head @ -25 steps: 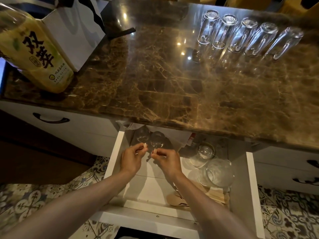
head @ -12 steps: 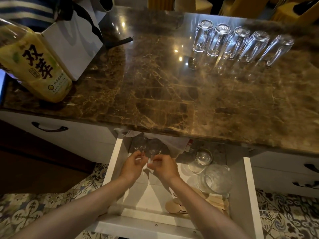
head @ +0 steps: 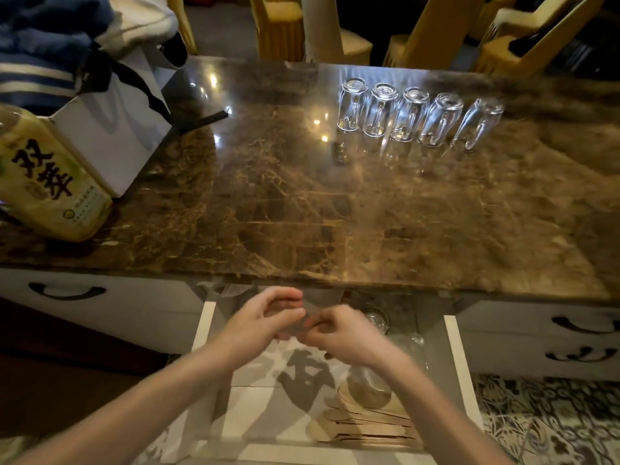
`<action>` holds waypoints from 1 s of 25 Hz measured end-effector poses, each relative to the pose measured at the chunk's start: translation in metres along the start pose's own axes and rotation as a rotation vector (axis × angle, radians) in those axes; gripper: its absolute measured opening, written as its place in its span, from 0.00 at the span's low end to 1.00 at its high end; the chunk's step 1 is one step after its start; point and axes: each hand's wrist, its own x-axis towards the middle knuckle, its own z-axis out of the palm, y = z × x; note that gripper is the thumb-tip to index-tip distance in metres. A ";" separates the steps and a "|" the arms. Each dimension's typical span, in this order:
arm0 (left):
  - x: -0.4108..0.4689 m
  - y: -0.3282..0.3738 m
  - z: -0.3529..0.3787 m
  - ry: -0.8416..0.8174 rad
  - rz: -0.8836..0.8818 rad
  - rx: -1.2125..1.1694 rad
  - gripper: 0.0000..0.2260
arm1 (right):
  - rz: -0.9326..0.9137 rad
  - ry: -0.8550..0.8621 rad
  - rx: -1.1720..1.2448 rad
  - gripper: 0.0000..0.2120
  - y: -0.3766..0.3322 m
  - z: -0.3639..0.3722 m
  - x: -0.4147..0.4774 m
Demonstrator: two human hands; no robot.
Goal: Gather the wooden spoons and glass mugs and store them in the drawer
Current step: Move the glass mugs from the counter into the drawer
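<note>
**Hands over open drawer, five mugs left on counter**

Head view: left hand (head: pixel 265 322) and right hand (head: pixel 339 333) hover over the drawer (head: pixel 453 350), fingers curled, tips nearly touching; can't tell if they pinch anything. Wooden spoons (head: pixel 369 427) lie near-right inside. Glass mugs (head: pixel 412 115) stand inverted, far right on the countertop (head: pixel 268 203). Glass is slick and fragile: grip by handle or body.

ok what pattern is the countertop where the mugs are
Dark brown marble with gold-tan veining, glossy; the countertop shows best in the head view.
</note>
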 end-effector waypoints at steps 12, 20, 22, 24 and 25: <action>0.078 0.139 0.017 0.058 0.422 0.049 0.08 | -0.232 0.495 0.183 0.06 -0.053 -0.119 0.000; 0.185 0.161 0.027 0.235 0.490 0.019 0.06 | -0.252 0.883 0.308 0.06 -0.078 -0.174 0.077; 0.210 0.164 0.027 0.278 0.470 0.029 0.07 | -0.235 0.917 0.336 0.08 -0.081 -0.186 0.097; 0.234 0.166 0.027 0.310 0.454 0.015 0.08 | -0.213 0.952 0.360 0.09 -0.082 -0.196 0.117; 0.245 0.167 0.026 0.317 0.442 0.004 0.08 | -0.200 0.966 0.366 0.10 -0.082 -0.200 0.125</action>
